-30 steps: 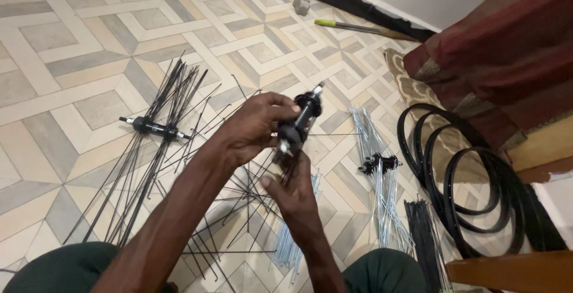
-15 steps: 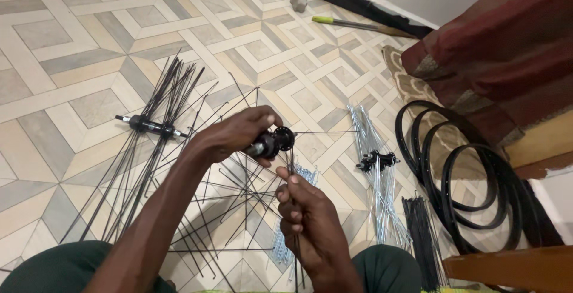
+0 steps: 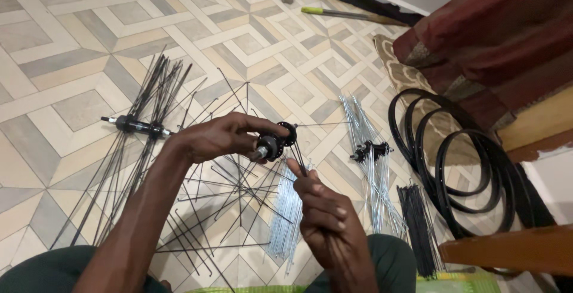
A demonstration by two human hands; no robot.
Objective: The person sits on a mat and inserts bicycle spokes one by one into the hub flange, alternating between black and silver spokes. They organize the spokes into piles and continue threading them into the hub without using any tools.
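Hub (image 3: 276, 144): black, flanged, with thin dark spokes (image 3: 239, 185).

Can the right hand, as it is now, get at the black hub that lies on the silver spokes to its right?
Probably yes. The right hand holds only a thin spoke, and the black hub lies uncovered on the silver spokes, with nothing between them. The left hand holds another hub.

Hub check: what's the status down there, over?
Left hand grips black hub above floor. Right hand pinches a spoke at hub flange. Loose black spokes spread beneath; rims off right, clear.
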